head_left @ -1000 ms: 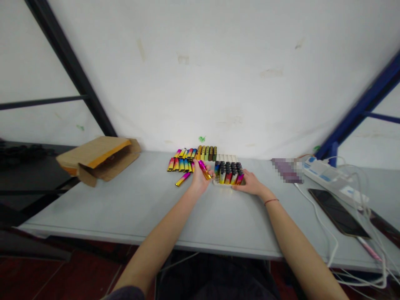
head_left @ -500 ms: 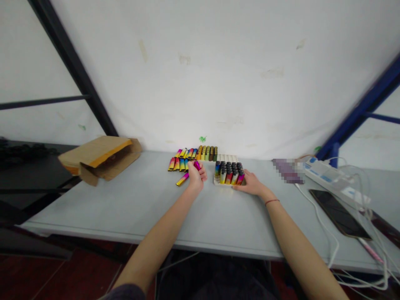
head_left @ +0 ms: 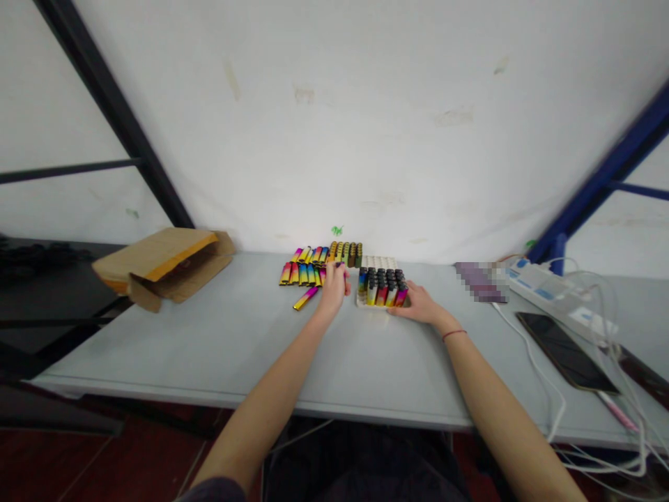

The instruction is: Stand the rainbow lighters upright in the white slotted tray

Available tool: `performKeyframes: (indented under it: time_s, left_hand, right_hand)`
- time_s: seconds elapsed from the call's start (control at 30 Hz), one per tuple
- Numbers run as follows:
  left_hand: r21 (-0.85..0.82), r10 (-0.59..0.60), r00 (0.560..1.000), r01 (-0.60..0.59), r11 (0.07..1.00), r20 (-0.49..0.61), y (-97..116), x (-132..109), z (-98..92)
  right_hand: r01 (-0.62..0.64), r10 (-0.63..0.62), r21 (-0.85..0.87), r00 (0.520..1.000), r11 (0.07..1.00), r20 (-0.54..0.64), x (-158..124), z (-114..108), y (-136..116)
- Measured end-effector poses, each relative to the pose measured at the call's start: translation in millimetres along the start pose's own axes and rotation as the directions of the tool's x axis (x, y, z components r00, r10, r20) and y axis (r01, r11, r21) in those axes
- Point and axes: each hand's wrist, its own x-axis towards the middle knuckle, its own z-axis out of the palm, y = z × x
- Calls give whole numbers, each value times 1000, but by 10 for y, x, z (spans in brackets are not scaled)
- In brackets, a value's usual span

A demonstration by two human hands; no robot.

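My left hand (head_left: 333, 289) is closed around a lighter; only a small dark purple end shows above the fingers. It is just left of a white tray (head_left: 364, 302) in which several colourful lighters (head_left: 382, 293) stand upright, black tops up. My right hand (head_left: 419, 305) grips the tray's right side, thumb along the front and fingers towards the back. Left of my left hand lie rows of shiny rainbow lighters (head_left: 299, 274). One loose purple-yellow lighter (head_left: 305, 299) lies slanted in front of them.
Behind the tray are gold-topped lighters (head_left: 345, 254) and a second white tray (head_left: 380, 262) with bare slots. An opened brown cardboard box (head_left: 157, 258) lies at left. A black phone (head_left: 567, 352), a power strip (head_left: 559, 300) and white cables occupy the table's right side.
My left hand has moved slightly right, towards the tray, and turned, so less of the purple lighter shows. The right hand keeps its hold on the tray.
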Motion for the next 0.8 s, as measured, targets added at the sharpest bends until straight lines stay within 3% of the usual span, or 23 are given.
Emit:
performKeyframes:
  time_s: [0.1,0.2,0.5,0.6,0.8]
  left_hand:
    - [219,242,968,-250,943,64,-32,3,-14]
    - [323,337,917,-391,862,212,-11,-15,-48]
    - [400,270,840,-475,783,470,-66,1,-110]
    - [433,274,829,-502,749,487,-108,20,-125]
    - [445,279,848,-485,753,451,-98,-4,-132]
  right_hand:
    - [-11,11,-7,1000,1000,-1,2,7,6]
    - [2,-2,-3,1000,1000,-14,6,18,17]
    - [-3,3,-12,1000,1000,-25,12,30,24]
    - [-14,14,-1,1000,1000,-23,12,25,20]
    - [-17,17,2,1000,1000,-23,12,28,15]
